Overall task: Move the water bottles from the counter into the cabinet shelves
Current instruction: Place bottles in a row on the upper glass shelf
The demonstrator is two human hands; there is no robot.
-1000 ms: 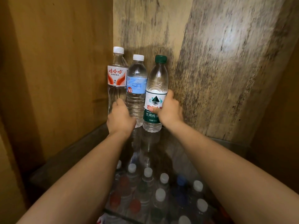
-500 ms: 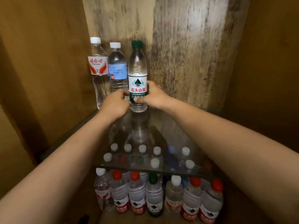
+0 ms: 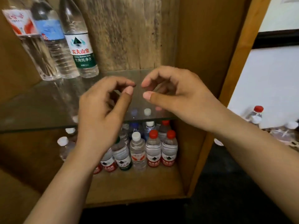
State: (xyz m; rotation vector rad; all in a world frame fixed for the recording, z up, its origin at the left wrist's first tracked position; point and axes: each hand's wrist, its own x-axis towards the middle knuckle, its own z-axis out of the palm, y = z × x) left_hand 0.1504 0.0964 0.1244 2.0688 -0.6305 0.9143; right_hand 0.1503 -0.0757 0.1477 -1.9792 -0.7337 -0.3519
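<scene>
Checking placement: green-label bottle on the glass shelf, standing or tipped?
Standing. The green-label bottle rests base-down on the glass shelf, in line with its two neighbours; its lean matches theirs. Neither hand touches it.

Empty hands (image 3: 137,101) before shelved bottles (image 3: 80,46)

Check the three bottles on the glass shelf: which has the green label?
The rightmost bottle, nearest the hands; the other two carry a red-and-white label and a blue label.

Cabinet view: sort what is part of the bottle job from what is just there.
Job:
three bottles on glass shelf
lower-shelf bottles
bottles outside at right
left hand, right hand, both empty

Just there:
white wall
dark floor
</scene>
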